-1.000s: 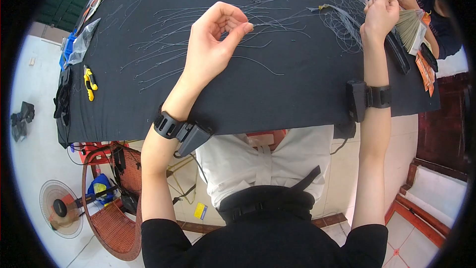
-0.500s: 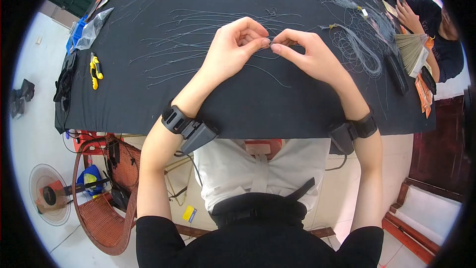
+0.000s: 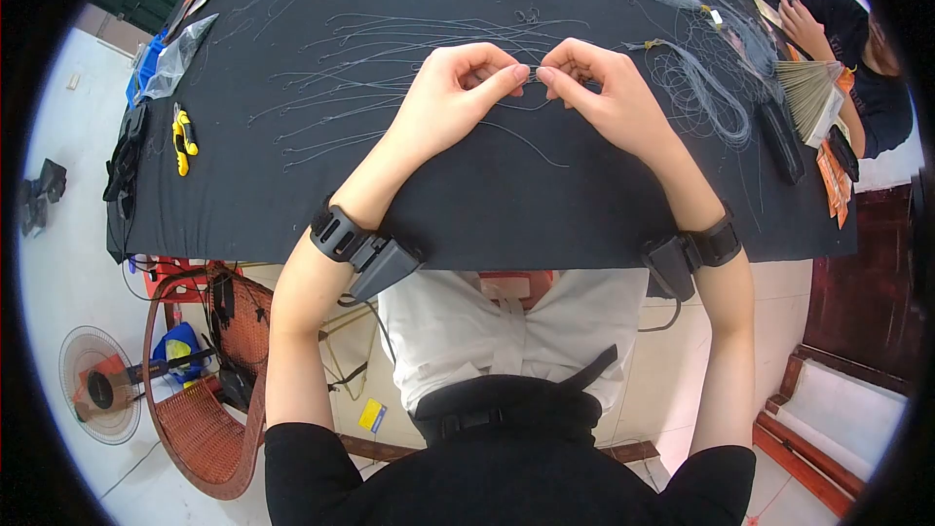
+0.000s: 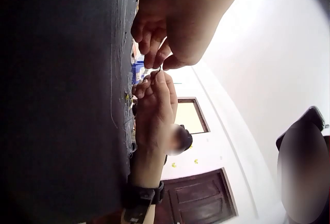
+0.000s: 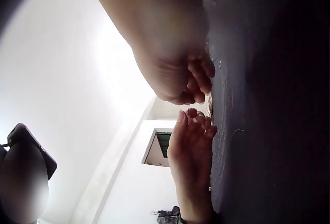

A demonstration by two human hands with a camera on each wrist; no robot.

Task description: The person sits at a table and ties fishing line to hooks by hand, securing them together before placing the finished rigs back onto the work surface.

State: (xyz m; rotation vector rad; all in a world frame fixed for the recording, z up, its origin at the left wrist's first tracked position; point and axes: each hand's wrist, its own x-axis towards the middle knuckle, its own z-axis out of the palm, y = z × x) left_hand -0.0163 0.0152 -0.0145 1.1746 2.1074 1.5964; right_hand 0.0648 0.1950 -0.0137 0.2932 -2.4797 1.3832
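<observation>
My left hand [image 3: 450, 97] and right hand [image 3: 612, 102] face each other over the table, fingertips a small gap apart. Each pinches a thin grey strand between thumb and forefinger. In the right wrist view a short piece of that strand [image 5: 188, 108] spans the gap between the fingertips; most of it is hidden by the fingers. Beneath and left of my hands, several thin grey strands [image 3: 331, 123] lie spread out, some with small loops at their left ends. One curved strand [image 3: 531, 142] shows below my fingers.
A looped bundle of grey strands [image 3: 709, 97] lies to the right, near a black case [image 3: 779, 144] and a fanned stack of cards [image 3: 808, 97]. Yellow-handled pliers [image 3: 183, 139] lie at the left, below a clear plastic bag [image 3: 180, 63]. Another person's hands [image 3: 804, 24] are at far right.
My right hand came from beside the strand bundle at the right to meet my left hand. Over the last half second the fingertips have drawn slightly apart.
</observation>
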